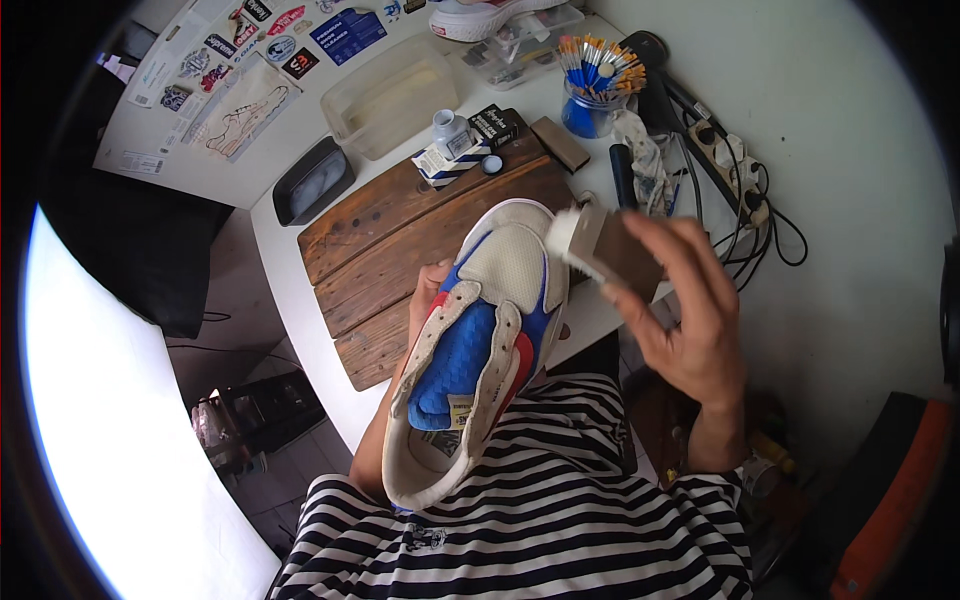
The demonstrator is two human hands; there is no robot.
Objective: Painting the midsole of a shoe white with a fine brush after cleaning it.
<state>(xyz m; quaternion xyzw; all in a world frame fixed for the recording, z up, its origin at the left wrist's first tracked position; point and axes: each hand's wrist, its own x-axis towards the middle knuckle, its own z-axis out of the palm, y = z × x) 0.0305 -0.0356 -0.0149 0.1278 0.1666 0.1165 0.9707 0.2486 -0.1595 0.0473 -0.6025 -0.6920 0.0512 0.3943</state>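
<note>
A cream sneaker (pixel 512 255) with blue and red panels is held up before my chest, toe pointing away. Its laces are out, and the blue tongue (pixel 455 360) lies in the opening. My left hand (pixel 428 288) grips the shoe from its left side and underneath; most of its fingers are hidden behind it. At the right of the toe, my right hand (pixel 690 300) pinches a brown block brush (pixel 625 255) between thumb and fingers. The brush's white bristles (pixel 565 233) face the toe's right edge. They are blurred, so I cannot tell whether they touch it.
Beneath the shoe's toe lies a brown plank board (pixel 370 265). A small bottle (pixel 450 130), its cap (pixel 491 164) and boxes sit at its far edge. Beyond are a clear tub (pixel 390 95), a black tray (pixel 313 183) and a jar of paintbrushes (pixel 590 110). A power strip (pixel 725 165) with cables lies right.
</note>
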